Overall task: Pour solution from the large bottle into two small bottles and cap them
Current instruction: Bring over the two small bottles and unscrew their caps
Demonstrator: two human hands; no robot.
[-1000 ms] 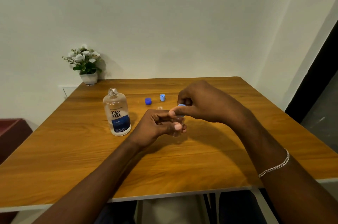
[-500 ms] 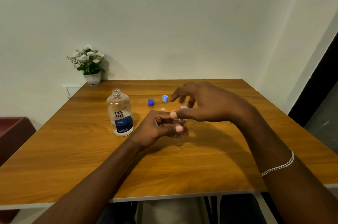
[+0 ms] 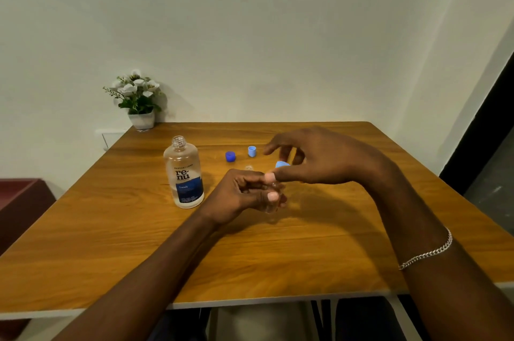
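The large clear bottle (image 3: pixel 183 173) with a blue label stands uncapped, left of centre on the wooden table (image 3: pixel 111 243). My left hand (image 3: pixel 244 196) grips a small clear bottle (image 3: pixel 274 211) standing on the table, mostly hidden by my fingers. My right hand (image 3: pixel 328 160) pinches a light blue cap (image 3: pixel 282 165) at that bottle's top, its other fingers spread. The neck of a second small clear bottle (image 3: pixel 249 167) shows just behind my left hand. A dark blue cap (image 3: pixel 230 156) and another light blue cap (image 3: pixel 252 151) lie further back.
A small white pot of white flowers (image 3: pixel 137 103) stands at the table's back left corner against the wall. A dark red piece of furniture (image 3: pixel 19 201) sits to the left, below table height.
My right hand's curled fingers have spread out while thumb and finger stay on the light blue cap. My left hand keeps its hold on the small bottle.
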